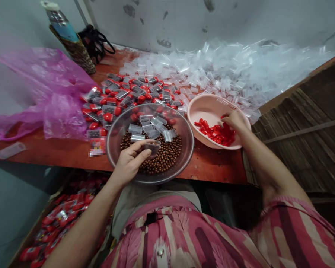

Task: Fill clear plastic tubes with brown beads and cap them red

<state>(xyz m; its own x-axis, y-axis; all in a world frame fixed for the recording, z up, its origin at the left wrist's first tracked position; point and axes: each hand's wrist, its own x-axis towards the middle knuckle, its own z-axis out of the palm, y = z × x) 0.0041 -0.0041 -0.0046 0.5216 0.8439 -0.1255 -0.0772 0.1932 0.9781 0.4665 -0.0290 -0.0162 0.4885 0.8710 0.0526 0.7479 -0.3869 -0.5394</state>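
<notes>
My left hand (130, 160) pinches a small clear plastic tube (153, 147) over a large bowl (187, 156). Brown round balls (163, 160) fill the bottom of that bowl, and several clear tubes (149, 127) lie on top of them. To the right stands a pink basin (202, 105) with a heap of small red caps (216, 133). Inside this basin, my right hand (233, 121) reaches down at the caps with its fingers bent; whether a cap is between the fingertips cannot be made out.
Filled tubes with red caps (128, 93) pile up behind the bowl. Clear empty tubes (226, 63) spread along the wall. A purple plastic bag (61, 111) and a bottle (63, 28) stand left. A box of red packs (69, 212) sits below the red table (212, 167); stacked cardboard (304, 126) borders the right.
</notes>
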